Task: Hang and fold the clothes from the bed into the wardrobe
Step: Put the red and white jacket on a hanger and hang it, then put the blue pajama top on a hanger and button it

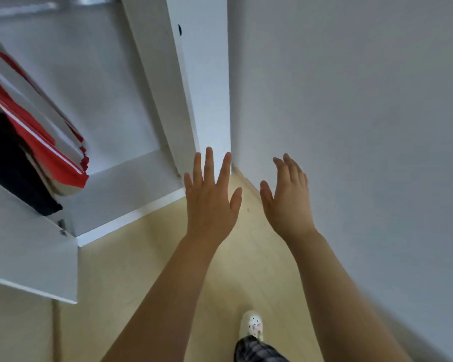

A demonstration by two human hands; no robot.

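Clothes [32, 142] hanging in the open wardrobe [131, 126] on the far left — both hands empty.

Red-and-white striped stuff plus something dark, packed together inside the white cabinet, well apart from the hands. Left hand [211, 197] is held flat with fingers spread and straight, out in front of the wardrobe's right side panel. Right hand [288, 199] sits just right of it near the wall [351, 126], fingers relaxed — gripping nothing. Pale shoe [251, 323] on the wood floor [147, 270] down near.
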